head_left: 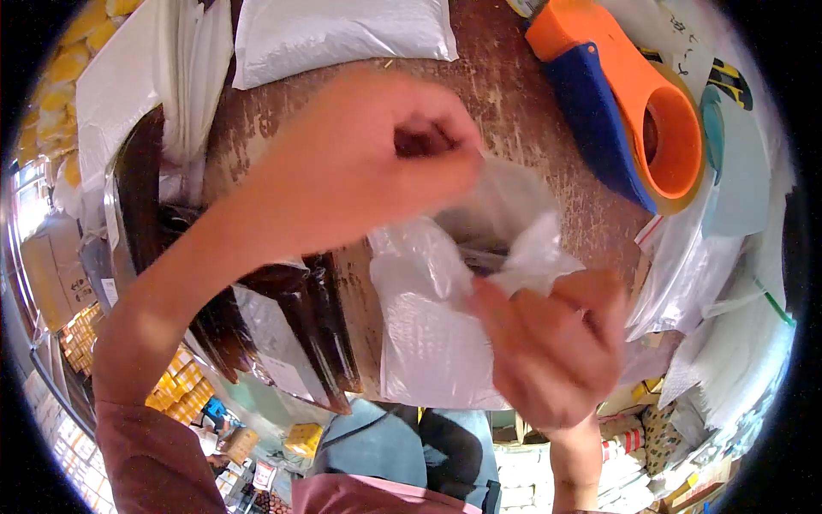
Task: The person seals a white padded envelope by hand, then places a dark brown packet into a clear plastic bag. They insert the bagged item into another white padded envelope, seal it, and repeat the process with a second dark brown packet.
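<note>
A white plastic mailer bag (437, 343) lies near the front edge of the brown table, its mouth pulled up and gaping between my hands. My left hand (385, 146) is closed, thumb and fingers pinching the far edge of the mouth. Closer to my body, my right hand (556, 351) is also closed, its fingertips on the near edge of the same bag. Motion blurs both hands slightly. Inside the opening, something dark shows, but I cannot make out what it is.
A filled white padded mailer (342, 38) lies at the back of the worn table (505, 111). An orange and blue tape dispenser (616, 103) sits at the right. White mailers (163, 86) stack at the left, above dark glossy plastic packets (291, 334). Clear plastic bags (685, 265) hang at the right edge.
</note>
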A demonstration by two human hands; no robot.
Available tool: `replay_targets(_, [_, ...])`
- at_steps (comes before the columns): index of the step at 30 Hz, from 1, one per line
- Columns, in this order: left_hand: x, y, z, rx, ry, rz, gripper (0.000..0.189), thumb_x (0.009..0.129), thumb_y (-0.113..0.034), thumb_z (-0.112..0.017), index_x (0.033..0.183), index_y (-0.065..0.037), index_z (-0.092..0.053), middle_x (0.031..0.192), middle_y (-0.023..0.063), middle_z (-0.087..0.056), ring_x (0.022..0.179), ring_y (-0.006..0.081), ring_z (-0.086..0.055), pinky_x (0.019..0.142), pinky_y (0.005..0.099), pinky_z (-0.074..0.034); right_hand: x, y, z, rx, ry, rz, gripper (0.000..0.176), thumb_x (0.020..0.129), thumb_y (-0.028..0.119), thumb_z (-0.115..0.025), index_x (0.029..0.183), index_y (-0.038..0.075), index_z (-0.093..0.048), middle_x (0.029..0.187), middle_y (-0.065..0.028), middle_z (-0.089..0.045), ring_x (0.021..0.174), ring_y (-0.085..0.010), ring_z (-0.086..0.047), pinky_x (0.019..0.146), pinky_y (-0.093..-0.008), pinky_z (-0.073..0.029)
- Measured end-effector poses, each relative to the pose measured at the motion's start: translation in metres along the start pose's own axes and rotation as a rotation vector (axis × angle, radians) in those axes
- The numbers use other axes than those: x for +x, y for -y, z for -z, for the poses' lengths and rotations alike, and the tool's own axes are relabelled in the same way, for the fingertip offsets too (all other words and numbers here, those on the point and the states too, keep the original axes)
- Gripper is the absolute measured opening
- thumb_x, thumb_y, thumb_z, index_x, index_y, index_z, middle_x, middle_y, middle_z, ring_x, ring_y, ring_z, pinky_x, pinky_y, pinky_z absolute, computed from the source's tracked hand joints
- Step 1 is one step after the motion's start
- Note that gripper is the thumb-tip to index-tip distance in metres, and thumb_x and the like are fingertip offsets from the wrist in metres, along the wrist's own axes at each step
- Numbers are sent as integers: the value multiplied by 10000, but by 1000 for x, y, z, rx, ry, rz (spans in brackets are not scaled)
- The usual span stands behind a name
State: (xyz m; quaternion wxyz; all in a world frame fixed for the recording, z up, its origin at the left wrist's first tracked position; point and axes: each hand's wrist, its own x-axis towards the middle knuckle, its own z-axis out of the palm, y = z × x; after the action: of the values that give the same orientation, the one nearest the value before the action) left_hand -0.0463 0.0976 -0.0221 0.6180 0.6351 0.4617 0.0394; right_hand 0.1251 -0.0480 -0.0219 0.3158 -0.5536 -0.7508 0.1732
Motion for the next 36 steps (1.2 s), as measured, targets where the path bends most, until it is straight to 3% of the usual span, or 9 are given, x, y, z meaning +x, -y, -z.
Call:
replay_targets(10, [-10, -30, 38, 211, 659, 72, 381, 936, -176, -639, 1257, 25, -601, 1111, 139, -693, 1036, 205, -650, 888, 314, -495, 1, -15, -1, -24, -165, -256, 178, 772, 34, -741, 942, 42, -690, 1181, -177, -560, 969, -277, -572, 814, -362, -468])
replay_targets(12, [-19, -12, 51, -133, 546, 5, 436, 920, -180, -659, 1290, 33, -570, 1173, 145, -670, 1104, 209, -622, 952, 330, -466, 8, -24, 2, -41, -190, -295, 129, 823, 48, -711, 945, 18, -682, 1177, -167, -601, 945, -238, -595, 787, -313, -468])
replay_targets(16, [-28, -20, 49, 201, 366, -27, 516, 887, -193, -702, 1323, 31, -541, 1277, 148, -619, 1201, 205, -568, 1043, 353, -412, 18, -25, 10, 179, -141, -504, 113, 843, 29, -685, 946, -14, -692, 922, -96, -680, 793, -139, -595, 700, -243, -443])
replay_targets(17, [-27, -9, 46, 394, 334, -227, 430, 890, -196, -706, 1238, 34, -605, 1124, 116, -685, 1045, 149, -624, 914, 308, -479, 18, -30, 13, 208, -109, -488, 109, 839, 27, -687, 939, -15, -699, 920, -94, -681, 786, -133, -593, 692, -240, -440])
replay_targets(20, [-29, -16, 42, 350, 336, 240, 312, 908, -192, -687, 1106, 48, -664, 918, 64, -705, 847, 88, -611, 748, 270, -491, 23, -36, 18, 385, 35, -603, 97, 819, 21, -709, 909, -15, -718, 907, -89, -679, 767, -130, -595, 678, -239, -440])
replay_targets(21, [-30, -6, 42, 250, 288, 123, 259, 925, -186, -666, 1005, 60, -684, 777, 21, -674, 727, 46, -548, 640, 256, -457, 25, -37, 17, 436, 67, -587, 105, 805, 21, -723, 905, -9, -724, 905, -91, -677, 761, -136, -597, 678, -240, -442])
replay_targets(29, [-24, 12, 45, 31, 12, 406, 301, 895, -203, -699, 1031, 66, -688, 905, 78, -715, 791, 126, -647, 724, 243, -510, 24, -52, 15, 480, 174, -4, 257, 636, 52, -813, 883, 66, -745, 1015, -140, -657, 829, -264, -634, 745, -329, -482])
replay_targets(33, [-22, 15, 48, -253, -36, 499, 392, 849, -199, -749, 1122, 66, -654, 1045, 116, -696, 883, 171, -672, 825, 277, -538, 16, -43, 21, 423, 181, -5, 256, 639, 64, -809, 884, 65, -737, 1057, -145, -645, 900, -295, -639, 792, -369, -488])
replay_targets(36, [-24, 1, 58, -157, 247, 482, 477, 789, -127, -796, 1189, 67, -622, 1136, 148, -668, 1006, 192, -656, 886, 325, -543, 12, -39, 16, 393, 168, -181, 282, 679, 115, -821, 940, 69, -727, 1036, -134, -654, 836, -283, -638, 710, -344, -490])
